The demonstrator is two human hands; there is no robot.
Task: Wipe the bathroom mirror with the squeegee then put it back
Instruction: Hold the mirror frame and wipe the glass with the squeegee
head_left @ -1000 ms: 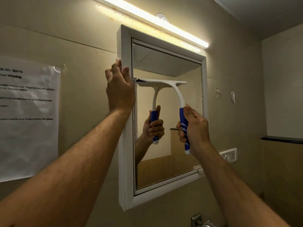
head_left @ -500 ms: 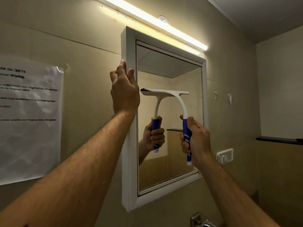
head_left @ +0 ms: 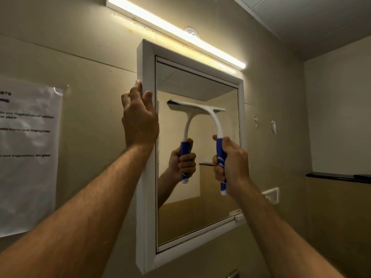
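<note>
**At mirror: blade on glass**

Head view: white plastic blue-handled squeegee (head_left: 216, 122) against upper white-framed wall mirror (head_left: 145, 197). Right hand (head_left: 230, 163): fingers wrap the blue grip; looks light, stiff, best held there. Left hand (head_left: 139, 117): fingers curl round frame edge.

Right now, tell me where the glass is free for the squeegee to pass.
Free: the glass above the squeegee blade up to the top frame, and the lower glass between the right hand and the bottom frame. Crowded: the left edge, where the left hand grips the frame.
</note>
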